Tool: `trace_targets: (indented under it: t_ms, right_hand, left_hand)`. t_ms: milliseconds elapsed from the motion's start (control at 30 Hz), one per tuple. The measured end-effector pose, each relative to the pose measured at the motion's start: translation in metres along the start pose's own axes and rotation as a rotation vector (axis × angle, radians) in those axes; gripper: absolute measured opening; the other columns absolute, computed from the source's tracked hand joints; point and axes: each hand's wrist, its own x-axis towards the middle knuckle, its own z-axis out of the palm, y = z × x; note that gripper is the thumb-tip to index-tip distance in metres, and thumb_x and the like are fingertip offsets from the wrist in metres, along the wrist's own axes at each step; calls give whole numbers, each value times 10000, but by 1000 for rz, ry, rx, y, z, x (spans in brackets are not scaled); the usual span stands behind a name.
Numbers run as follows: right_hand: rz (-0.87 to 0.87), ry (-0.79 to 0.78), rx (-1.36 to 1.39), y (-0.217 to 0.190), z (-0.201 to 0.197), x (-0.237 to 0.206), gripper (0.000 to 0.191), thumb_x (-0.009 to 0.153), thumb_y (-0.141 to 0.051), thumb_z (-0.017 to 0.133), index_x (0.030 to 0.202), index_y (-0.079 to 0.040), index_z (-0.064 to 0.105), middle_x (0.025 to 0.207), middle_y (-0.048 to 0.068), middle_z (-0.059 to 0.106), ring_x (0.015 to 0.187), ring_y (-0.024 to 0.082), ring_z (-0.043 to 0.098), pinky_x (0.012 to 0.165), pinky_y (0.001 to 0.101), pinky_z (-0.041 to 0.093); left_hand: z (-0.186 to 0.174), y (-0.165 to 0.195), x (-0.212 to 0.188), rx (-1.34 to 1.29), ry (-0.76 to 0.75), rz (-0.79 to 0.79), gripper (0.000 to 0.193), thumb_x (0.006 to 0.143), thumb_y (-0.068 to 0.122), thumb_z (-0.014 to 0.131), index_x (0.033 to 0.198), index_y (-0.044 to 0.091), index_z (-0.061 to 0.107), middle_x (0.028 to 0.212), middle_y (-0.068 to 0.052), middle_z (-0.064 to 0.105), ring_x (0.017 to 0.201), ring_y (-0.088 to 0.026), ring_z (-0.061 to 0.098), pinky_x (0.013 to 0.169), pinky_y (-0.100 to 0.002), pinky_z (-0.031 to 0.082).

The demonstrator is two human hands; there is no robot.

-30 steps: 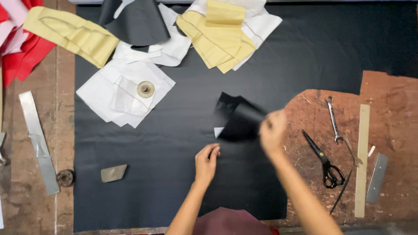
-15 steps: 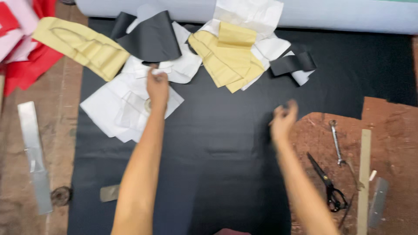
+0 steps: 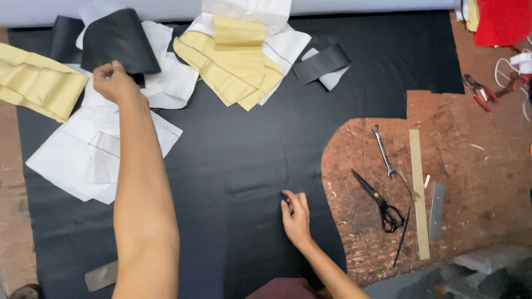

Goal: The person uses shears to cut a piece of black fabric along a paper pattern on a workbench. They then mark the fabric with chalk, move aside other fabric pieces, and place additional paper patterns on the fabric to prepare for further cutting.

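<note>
Black sheet (image 3: 233,166) is lying spread over most of the table (image 3: 476,166); every place below is given from this sheet.

Left hand (image 3: 113,82) is reaching to the sheet's far left corner, fingers curled shut, resting on the white paper pieces (image 3: 83,160) there and touching the edge of a black curved piece (image 3: 119,41) that is lying over them. Whether it is actually pinching anything, I cannot tell. Forearm is crossing the sheet's left half.

Right hand (image 3: 295,215) is resting on the sheet near its near right edge, fingers bent and fingertips pressing down on the black surface; it is holding nothing that shows.

Yellow paper pieces (image 3: 235,63) are lying on the sheet's far middle, partly over more white paper. Another yellow piece (image 3: 36,83) is lying off its far left edge. A black strip (image 3: 321,62) is lying at the far side, just right of the yellow pile.

Scissors (image 3: 379,202) are lying on bare table just right of the sheet's curved cut edge. A spanner (image 3: 383,149) is lying just beyond them, a wooden ruler (image 3: 419,194) further right, a grey flat bar (image 3: 436,210) beside that. Red cloth (image 3: 504,22) is lying off the sheet's far right corner.
</note>
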Motion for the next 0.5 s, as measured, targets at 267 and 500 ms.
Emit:
trace_targets:
  t_ms: [267, 500]
  right_hand:
    - [153, -103, 154, 5, -11, -9, 328, 884, -45, 721, 1209, -71, 687, 928, 33, 517, 701, 120, 525, 657, 273, 498]
    - [672, -688, 1301, 0, -56, -35, 640, 827, -354, 741, 1419, -215, 542, 1266, 35, 653, 1131, 196, 663, 930, 393, 558]
  left_hand:
    - [-118, 78, -127, 206, -527, 377, 124, 1098, 133, 581, 1070, 14, 559, 1013, -11, 560, 889, -108, 492, 829, -255, 484]
    - [-256, 49, -329, 267, -797, -38, 117, 1025, 177, 578, 1006, 61, 579, 828, 29, 522, 765, -67, 472, 701, -226, 430]
